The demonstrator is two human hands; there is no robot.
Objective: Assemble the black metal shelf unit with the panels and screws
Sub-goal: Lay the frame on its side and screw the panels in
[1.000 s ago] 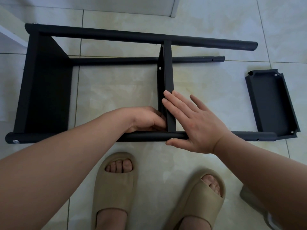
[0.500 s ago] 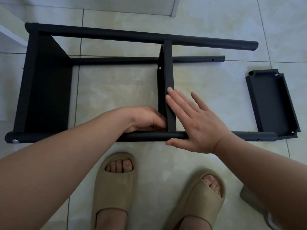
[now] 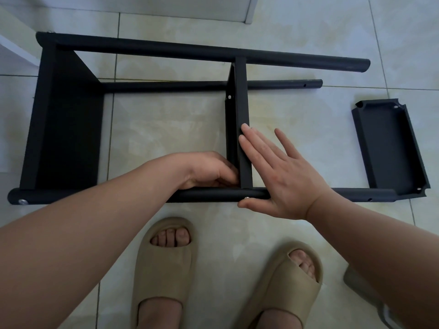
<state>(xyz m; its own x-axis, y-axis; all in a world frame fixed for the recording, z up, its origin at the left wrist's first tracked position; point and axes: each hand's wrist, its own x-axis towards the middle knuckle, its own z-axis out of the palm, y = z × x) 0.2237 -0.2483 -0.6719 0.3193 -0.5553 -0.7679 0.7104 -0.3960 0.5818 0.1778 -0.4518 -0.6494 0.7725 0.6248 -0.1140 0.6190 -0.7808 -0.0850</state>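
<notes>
We press our right hand point(image 3: 285, 176) flat against the middle panel point(image 3: 242, 115) standing between our hands, the left hand point(image 3: 209, 169) curled at its corner, grip unclear; slackening could shift it off the screw point(image 3: 247, 198)

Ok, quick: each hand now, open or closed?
Left hand: fingers curled at the panel base; holding anything, cannot tell.
Right hand: open, flat against the panel.

You get soft, even light; shadows stay faint. Floor tiles point(image 3: 166, 129) show mild sheen; the shelf frame point(image 3: 204, 52) bows toward the edges.
</notes>
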